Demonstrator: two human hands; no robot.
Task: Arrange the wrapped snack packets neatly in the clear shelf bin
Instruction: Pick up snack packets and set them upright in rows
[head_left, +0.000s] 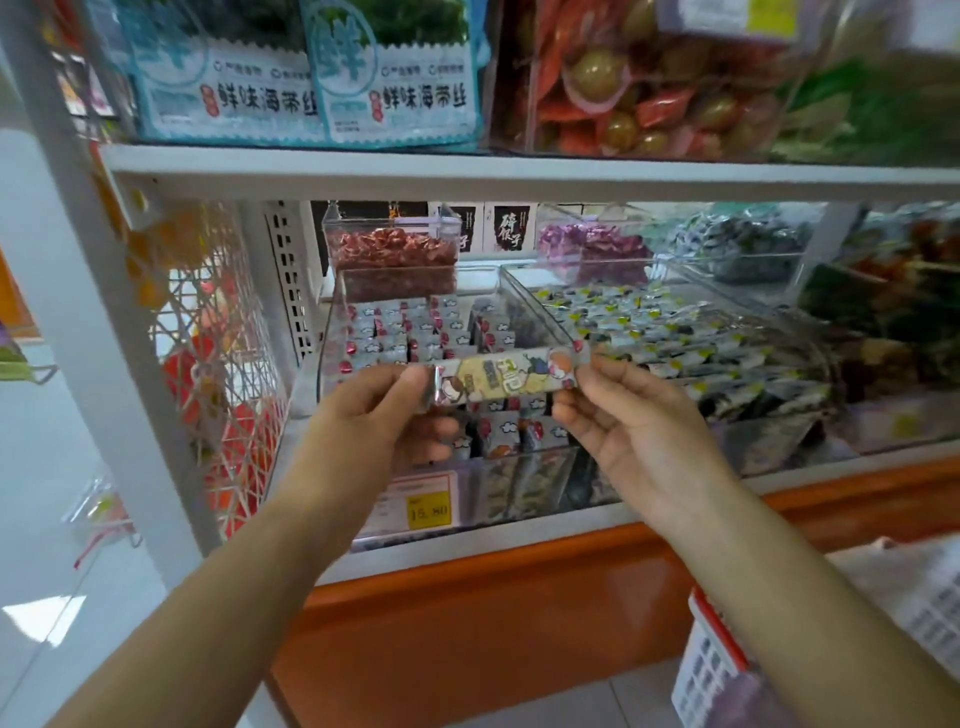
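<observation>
Basically, both hands hold one long wrapped snack packet (506, 376) level in front of the clear shelf bin (332, 332); left hand (374, 415) has its grip pinching the packet's left end between thumb and fingers; right hand (618, 421) has its grip pinching the right end the same way; holding by the crimped ends likely keeps the printed face outward and the packet straight, so it can be read and lined up before it goes in; packet sits just above the bin's front rim, not yet inside.

Bin holds matching packets (415, 332) standing on edge in rows, faces forward, packed tight at the left and back; a dark gap shows toward the right-middle of the bin, probably the slot to fill; standing them upright fits more in and keeps labels visible; yellow price tag (427, 512) is stuck on the bin front below the hands.

Neighbouring bin (727, 291) to the right holds a different snack lying flat in overlapped rows; upper shelf (467, 174) hangs close over the bins, so entry is likely from the front at a tilt; judged mid-task, rows partly built.
</observation>
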